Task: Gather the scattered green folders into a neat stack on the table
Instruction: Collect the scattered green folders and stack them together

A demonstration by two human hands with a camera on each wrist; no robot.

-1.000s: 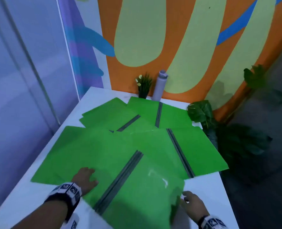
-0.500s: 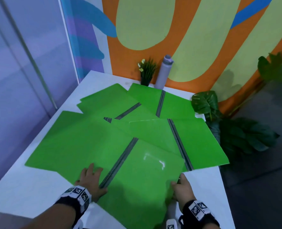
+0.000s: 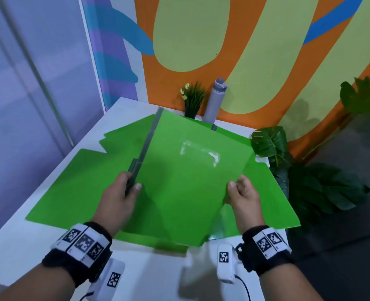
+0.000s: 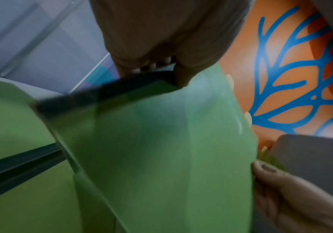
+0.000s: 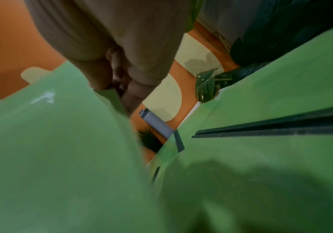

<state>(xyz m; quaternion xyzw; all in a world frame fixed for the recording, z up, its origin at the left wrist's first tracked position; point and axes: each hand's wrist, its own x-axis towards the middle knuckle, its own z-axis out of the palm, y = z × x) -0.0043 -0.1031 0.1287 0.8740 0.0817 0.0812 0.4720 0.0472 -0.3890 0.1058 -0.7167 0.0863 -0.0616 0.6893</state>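
Observation:
A green folder (image 3: 186, 177) with a dark spine is held up off the white table (image 3: 136, 270), tilted toward me. My left hand (image 3: 125, 187) grips its dark spine (image 4: 106, 93) at the near left corner. My right hand (image 3: 238, 187) pinches the folder's right edge (image 5: 110, 97). Under and behind it several more green folders (image 3: 71, 187) lie fanned out and overlapping on the table; one juts out at the right (image 3: 266, 198). Most of the far folders are hidden by the lifted one.
A small potted plant (image 3: 192, 101) and a grey bottle (image 3: 215, 101) stand at the table's far edge against the orange wall. Large leafy plants (image 3: 310, 187) crowd the table's right side. A glass partition is on the left. Bare table lies near me.
Both hands have taken hold of the nearest folder and lifted it off the pile, raising it and tilting it up; earlier they lay on it flat on the table.

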